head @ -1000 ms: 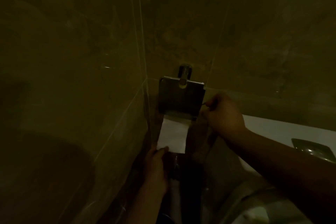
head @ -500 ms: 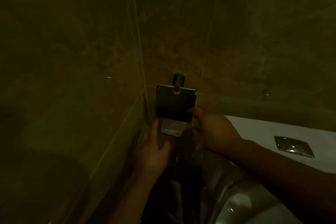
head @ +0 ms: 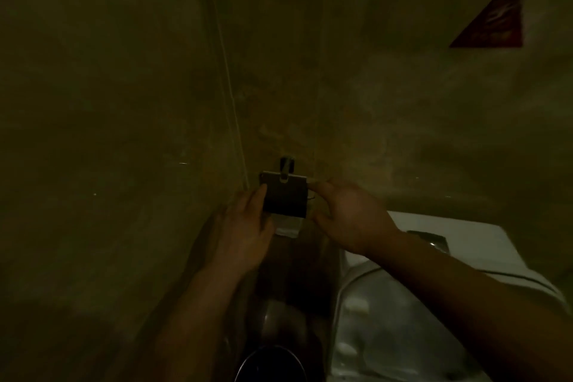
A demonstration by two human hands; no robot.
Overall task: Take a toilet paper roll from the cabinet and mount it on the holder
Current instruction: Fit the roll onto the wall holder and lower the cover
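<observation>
Left hand (head: 248, 236), fingers spread, and right hand (head: 350, 217), curled, flank holder (head: 283, 198); paper tail (head: 288, 226) at 6 o'clock, judged light, soft, tear-prone; grip roll sides.

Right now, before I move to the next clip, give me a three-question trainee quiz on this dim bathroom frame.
1. True or false: white toilet paper hangs below the dark metal holder cover.
2. Which hand is at the cover's left edge? A) left hand B) right hand
3. Fill in: the white toilet tank with the chrome flush button lies to the ____ of the holder.

Key: 1 true; 2 A; 3 right.
</observation>
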